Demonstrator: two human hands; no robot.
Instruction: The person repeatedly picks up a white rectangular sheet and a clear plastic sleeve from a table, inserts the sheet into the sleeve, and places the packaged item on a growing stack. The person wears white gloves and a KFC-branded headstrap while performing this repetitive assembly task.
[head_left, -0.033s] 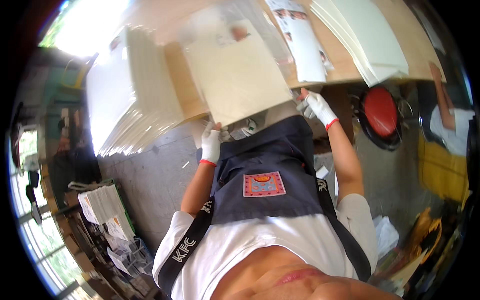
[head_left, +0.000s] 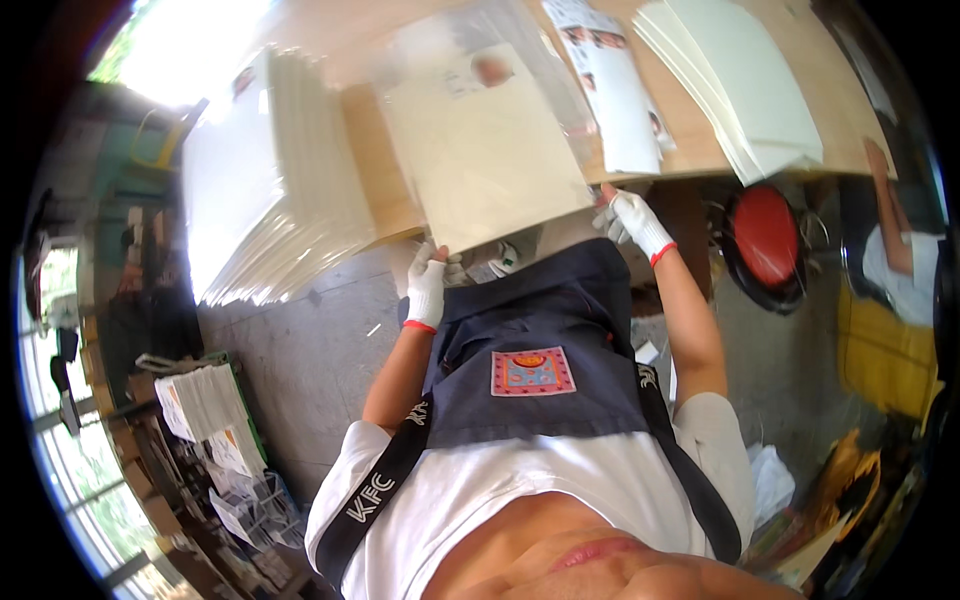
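Observation:
A cream-coloured board or sheet [head_left: 490,150] lies in front of me at the near edge of the table, with clear plastic wrap around its far part. It juts a little over the edge. My left hand [head_left: 428,285], in a white glove with a red cuff and bare fingertips, is closed at its near left corner. At the near right corner, my right hand [head_left: 633,222], gloved the same way, has its thumb and fingers closed on the edge. The fingers under the sheet are partly hidden.
On the left stands a tall stack of plastic-wrapped white sheets [head_left: 300,180]. Printed white strips [head_left: 615,100] and a fanned pile of pale sheets [head_left: 735,90] lie to the right on the wooden table [head_left: 365,140]. Beyond are a red stool [head_left: 763,235] and another person's arm [head_left: 888,215].
The view has shifted slightly, so the table and its sheets appear a little lower and farther right. Both hands stay at the same corners of the cream sheet.

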